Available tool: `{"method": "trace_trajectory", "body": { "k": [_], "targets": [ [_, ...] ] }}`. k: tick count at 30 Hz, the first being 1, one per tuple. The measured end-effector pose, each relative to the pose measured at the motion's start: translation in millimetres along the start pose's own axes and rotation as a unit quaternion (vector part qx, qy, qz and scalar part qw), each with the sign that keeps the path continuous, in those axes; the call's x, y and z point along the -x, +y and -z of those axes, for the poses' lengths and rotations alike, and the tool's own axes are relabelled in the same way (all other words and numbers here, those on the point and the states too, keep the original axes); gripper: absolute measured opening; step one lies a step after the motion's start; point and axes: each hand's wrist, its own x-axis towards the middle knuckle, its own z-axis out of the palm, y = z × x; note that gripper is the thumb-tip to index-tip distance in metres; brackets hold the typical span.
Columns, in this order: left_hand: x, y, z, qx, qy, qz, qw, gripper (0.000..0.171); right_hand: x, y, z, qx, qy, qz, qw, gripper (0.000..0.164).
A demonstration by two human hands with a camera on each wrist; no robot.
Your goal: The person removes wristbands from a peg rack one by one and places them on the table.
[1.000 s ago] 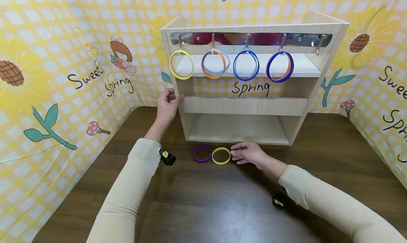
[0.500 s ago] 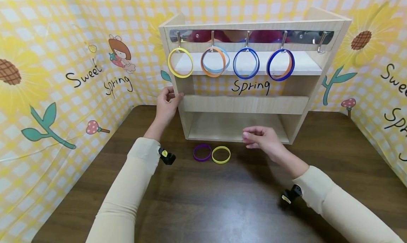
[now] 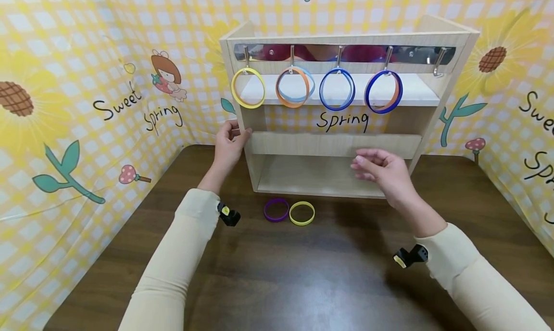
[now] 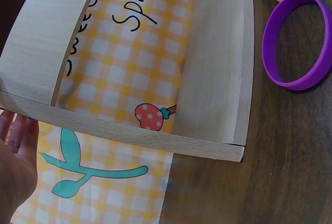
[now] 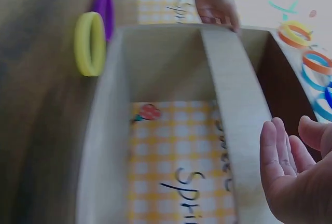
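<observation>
My left hand (image 3: 229, 141) grips the left side panel of a pale wooden shelf (image 3: 303, 143), thumb at the front edge. Part of that hand (image 4: 18, 162) shows beyond the panel in the left wrist view. In front of the shelf's lower right part, my right hand (image 3: 383, 172) hovers with nothing between its loosely bent fingers. A purple wristband (image 3: 265, 210) and a yellow wristband (image 3: 291, 215) lie side by side on the table just before the shelf. Bands hang from the hook rail: yellow (image 3: 233, 94), orange (image 3: 278, 91), blue (image 3: 321, 93) and dark blue (image 3: 368, 97).
Across the shelf's top runs a shiny metal rail (image 3: 316, 53) with several hooks; the rightmost hook (image 3: 439, 64) bears no band. A brown wooden table (image 3: 277, 273) lies below. Yellow checked cloth (image 3: 143, 23) with printed flowers closes off the back and sides.
My right hand has risen from beside the yellow wristband and shifted right, to in front of the shelf. My left hand stays on the side panel, and the wristbands lie where they were.
</observation>
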Motion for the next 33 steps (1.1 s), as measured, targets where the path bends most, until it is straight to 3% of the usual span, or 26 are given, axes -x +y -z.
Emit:
{"method": "trace_trajectory", "body": {
  "k": [4, 9, 13, 19, 33],
  "targets": [
    [-0.4, -0.3, -0.2, 0.003, -0.001, -0.003, 1.0, 0.035, 0, -18, 6, -0.065, 0.025, 0.03, 0.997, 0.039],
    [2.3, -2.2, 0.8, 0.002, 0.0, 0.004, 1.0, 0.036, 0, -37, 13, -0.088, 0.072, 0.053, 0.992, 0.03],
    [4.0, -3.1, 1.6, 0.0, 0.003, 0.008, 1.0, 0.036, -3, -47, 16, -0.11, 0.091, 0.052, 0.988, 0.033],
    [2.7, -2.5, -0.2, 0.003, 0.001, 0.006, 1.0, 0.035, -9, -59, 20, -0.148, 0.106, 0.041, 0.982, 0.043],
    [1.6, -1.0, 0.1, 0.006, 0.001, 0.005, 1.0, 0.034, -19, -75, 21, -0.169, 0.109, 0.039, 0.979, 0.041]
  ]
}}
